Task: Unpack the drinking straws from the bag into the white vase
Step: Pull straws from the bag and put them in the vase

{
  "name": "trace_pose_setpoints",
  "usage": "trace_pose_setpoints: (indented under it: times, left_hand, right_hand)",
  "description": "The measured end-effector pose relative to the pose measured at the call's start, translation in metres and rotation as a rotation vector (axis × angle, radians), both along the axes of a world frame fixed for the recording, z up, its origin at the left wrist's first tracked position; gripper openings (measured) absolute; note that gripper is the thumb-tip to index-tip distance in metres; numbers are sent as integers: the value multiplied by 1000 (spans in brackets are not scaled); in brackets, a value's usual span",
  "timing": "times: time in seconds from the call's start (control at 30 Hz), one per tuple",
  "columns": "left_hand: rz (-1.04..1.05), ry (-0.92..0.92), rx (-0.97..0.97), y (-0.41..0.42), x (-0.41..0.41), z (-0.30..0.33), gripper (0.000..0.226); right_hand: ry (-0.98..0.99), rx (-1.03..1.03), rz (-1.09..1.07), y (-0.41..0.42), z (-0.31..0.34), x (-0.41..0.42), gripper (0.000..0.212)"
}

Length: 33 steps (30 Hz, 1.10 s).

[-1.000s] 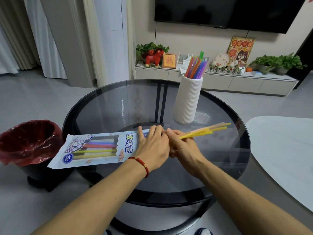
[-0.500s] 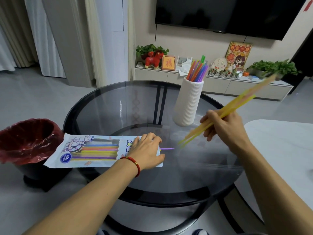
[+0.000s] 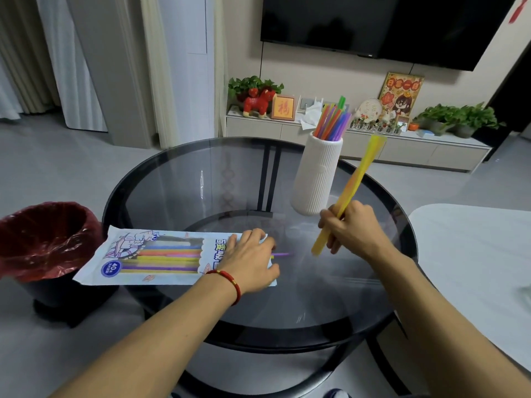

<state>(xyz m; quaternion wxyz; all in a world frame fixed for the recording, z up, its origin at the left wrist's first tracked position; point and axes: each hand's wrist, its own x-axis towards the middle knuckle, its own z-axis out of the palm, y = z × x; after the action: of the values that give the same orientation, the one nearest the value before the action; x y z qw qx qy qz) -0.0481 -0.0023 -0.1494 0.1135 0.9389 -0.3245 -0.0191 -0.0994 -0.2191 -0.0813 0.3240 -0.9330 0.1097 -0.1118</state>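
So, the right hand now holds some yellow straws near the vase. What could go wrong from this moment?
1. The white vase is tall, narrow and already crowded with straws; the yellow straws might catch its rim or tip it over.
2. The right hand grips the bundle low, so the long tops may splay and miss the mouth.
3. A purple straw sticks out of the bag beside the left hand and may roll away.

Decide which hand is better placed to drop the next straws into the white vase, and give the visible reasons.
The right hand. It already grips a bunch of yellow straws raised beside the white vase. The left hand rests flat on the bag, farther from the vase.
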Motion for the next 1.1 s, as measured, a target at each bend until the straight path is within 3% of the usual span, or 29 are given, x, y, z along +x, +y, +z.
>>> trace_pose_setpoints:
  times: [0.13, 0.27, 0.5, 0.67, 0.83, 1.1]
  left_hand:
    - [1, 19, -12, -2, -1, 0, 42]
    - [4, 60, -90, -8, -1, 4, 40]
    - [14, 206, -475, -15, 0, 13, 31]
    - [57, 211, -587, -12, 3, 21, 26]
    - [101, 223, -514, -6, 4, 23, 30]
    - [121, 212, -537, -1, 2, 28, 29]
  right_hand:
    - [124, 109, 27, -1, -26, -6, 34]
    - [75, 205, -2, -1, -30, -8, 34]
    - [-297, 397, -191, -1, 25, 18, 24]
    - [-507, 433, -228, -10, 85, 59, 21]
    - [-554, 319, -295, -17, 107, 92, 25]
    - [-434, 40, -270, -14, 114, 109, 40]
